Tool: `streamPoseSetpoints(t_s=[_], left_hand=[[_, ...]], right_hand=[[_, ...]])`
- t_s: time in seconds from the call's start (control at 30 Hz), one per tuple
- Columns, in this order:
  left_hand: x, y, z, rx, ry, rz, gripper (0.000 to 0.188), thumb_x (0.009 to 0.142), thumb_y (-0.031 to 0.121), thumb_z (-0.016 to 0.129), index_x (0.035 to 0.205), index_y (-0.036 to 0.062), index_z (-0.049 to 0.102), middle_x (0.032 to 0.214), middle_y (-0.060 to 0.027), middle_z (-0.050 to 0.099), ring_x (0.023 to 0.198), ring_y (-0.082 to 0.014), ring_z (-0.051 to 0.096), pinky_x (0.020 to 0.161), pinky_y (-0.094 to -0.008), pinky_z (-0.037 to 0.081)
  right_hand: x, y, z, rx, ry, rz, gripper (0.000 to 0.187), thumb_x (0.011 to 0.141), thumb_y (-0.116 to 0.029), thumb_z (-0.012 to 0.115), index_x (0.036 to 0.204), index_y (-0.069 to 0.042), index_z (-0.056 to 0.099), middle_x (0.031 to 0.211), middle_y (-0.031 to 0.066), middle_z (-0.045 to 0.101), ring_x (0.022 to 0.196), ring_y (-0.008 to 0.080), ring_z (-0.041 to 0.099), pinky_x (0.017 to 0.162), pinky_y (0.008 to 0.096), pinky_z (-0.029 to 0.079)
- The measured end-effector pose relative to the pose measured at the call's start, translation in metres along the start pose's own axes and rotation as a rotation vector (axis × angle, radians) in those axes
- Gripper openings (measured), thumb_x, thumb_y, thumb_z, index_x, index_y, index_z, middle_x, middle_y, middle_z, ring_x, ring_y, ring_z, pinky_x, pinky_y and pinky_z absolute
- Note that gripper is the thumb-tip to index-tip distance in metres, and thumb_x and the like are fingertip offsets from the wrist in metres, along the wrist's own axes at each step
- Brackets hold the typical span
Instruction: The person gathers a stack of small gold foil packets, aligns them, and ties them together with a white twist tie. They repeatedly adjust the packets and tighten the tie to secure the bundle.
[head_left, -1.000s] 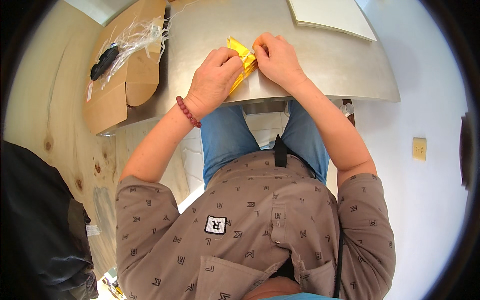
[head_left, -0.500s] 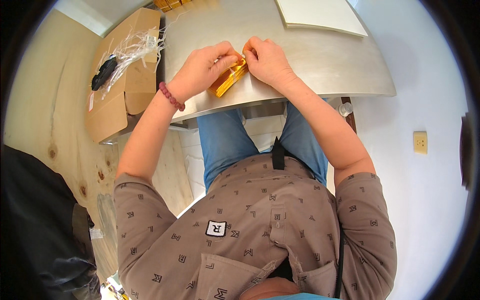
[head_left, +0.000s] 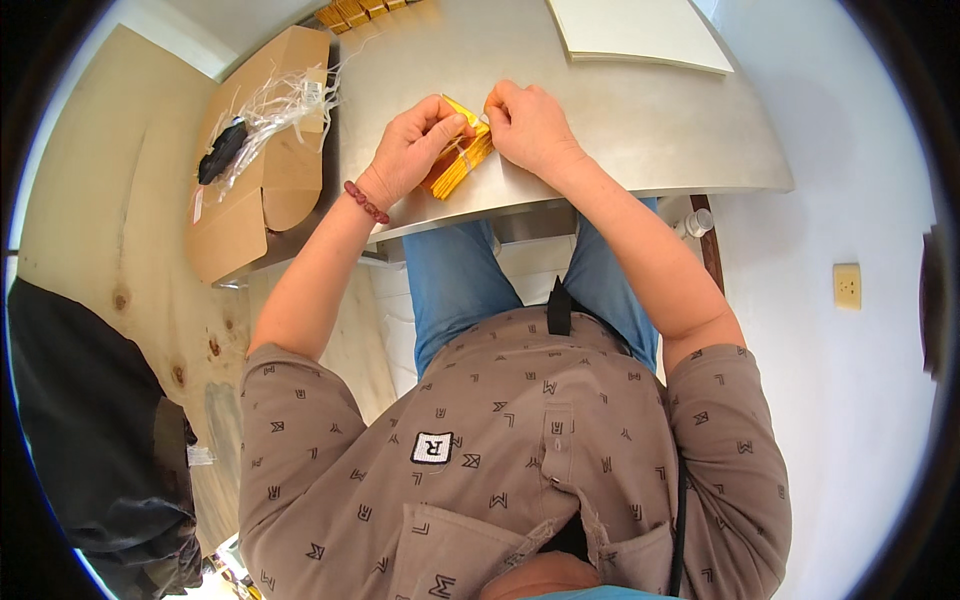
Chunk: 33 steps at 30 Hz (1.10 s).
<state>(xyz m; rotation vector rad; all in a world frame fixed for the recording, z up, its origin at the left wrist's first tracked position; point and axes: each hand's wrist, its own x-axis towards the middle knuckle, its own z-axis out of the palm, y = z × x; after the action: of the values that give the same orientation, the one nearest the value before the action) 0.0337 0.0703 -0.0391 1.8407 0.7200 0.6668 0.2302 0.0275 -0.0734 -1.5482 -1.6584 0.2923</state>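
A small stack of shiny gold paper (head_left: pixel 464 172), with a pale strip around its middle, is held tilted over the near part of the metal table (head_left: pixel 640 130). My left hand (head_left: pixel 412 142) grips it from the left, thumb over the near face and fingers behind. Its upper end shows as a bright gold flap between my hands. My right hand (head_left: pixel 530 130) is closed in a pinch at the upper right edge of the stack. What lies between those fingertips is too small and hidden to make out.
Several similar gold bundles (head_left: pixel 355 14) lie at the far left edge. An open cardboard box (head_left: pixel 290 190) stands at the left, with loose whitish strips (head_left: pixel 285 105) and a black object (head_left: pixel 222 151) on it. A stack of white sheets (head_left: pixel 640 35) lies at the far right.
My left hand has shifted slightly right and down, and the gold flap at the stack's upper end shows more. My right hand stays pinched beside it. The whole view has shifted a little.
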Motion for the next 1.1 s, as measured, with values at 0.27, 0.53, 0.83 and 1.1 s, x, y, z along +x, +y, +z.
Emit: streamPoseSetpoints(t_s=[0.27, 0.53, 0.83, 1.1], left_hand=[[0.005, 0.008, 0.004, 0.080, 0.045, -0.137, 0.022, 0.097, 0.020, 0.068, 0.103, -0.0001, 0.062, 0.090, -0.0049, 0.070, 0.080, -0.0085, 0.065, 0.072, -0.0237, 0.054], [0.008, 0.017, 0.006, 0.149, 0.034, -0.184, 0.023, 0.096, 0.019, 0.068, 0.105, -0.0010, 0.062, 0.092, -0.0069, 0.071, 0.083, -0.0122, 0.067, 0.075, -0.0263, 0.055], [0.007, 0.025, 0.012, 0.481, 0.026, -0.030, 0.018, 0.101, 0.019, 0.064, 0.106, 0.0023, 0.060, 0.087, -0.0034, 0.068, 0.078, -0.0086, 0.063, 0.070, -0.0262, 0.053], [0.006, 0.017, 0.005, 0.205, -0.005, -0.152, 0.018, 0.102, 0.021, 0.061, 0.107, 0.0033, 0.063, 0.091, -0.0050, 0.070, 0.082, -0.0104, 0.065, 0.076, -0.0257, 0.054]], right_hand=[[-0.004, 0.008, -0.009, 0.323, -0.049, 0.021, 0.014, 0.093, -0.019, 0.060, 0.095, -0.008, 0.069, 0.091, 0.0141, 0.069, 0.092, 0.0346, 0.060, 0.086, 0.0443, 0.051], [-0.006, 0.002, -0.023, 0.276, -0.123, -0.082, 0.018, 0.091, -0.021, 0.061, 0.096, -0.008, 0.071, 0.101, 0.0127, 0.067, 0.100, 0.0311, 0.056, 0.092, 0.0415, 0.048], [0.013, -0.013, -0.032, 0.232, -0.263, -0.041, 0.022, 0.090, -0.020, 0.060, 0.096, -0.004, 0.073, 0.105, 0.0150, 0.069, 0.102, 0.0327, 0.060, 0.091, 0.0437, 0.050], [0.019, -0.010, -0.044, 0.434, -0.140, -0.123, 0.020, 0.089, -0.014, 0.062, 0.106, -0.008, 0.071, 0.103, 0.0117, 0.070, 0.089, 0.0228, 0.065, 0.083, 0.0350, 0.053]])
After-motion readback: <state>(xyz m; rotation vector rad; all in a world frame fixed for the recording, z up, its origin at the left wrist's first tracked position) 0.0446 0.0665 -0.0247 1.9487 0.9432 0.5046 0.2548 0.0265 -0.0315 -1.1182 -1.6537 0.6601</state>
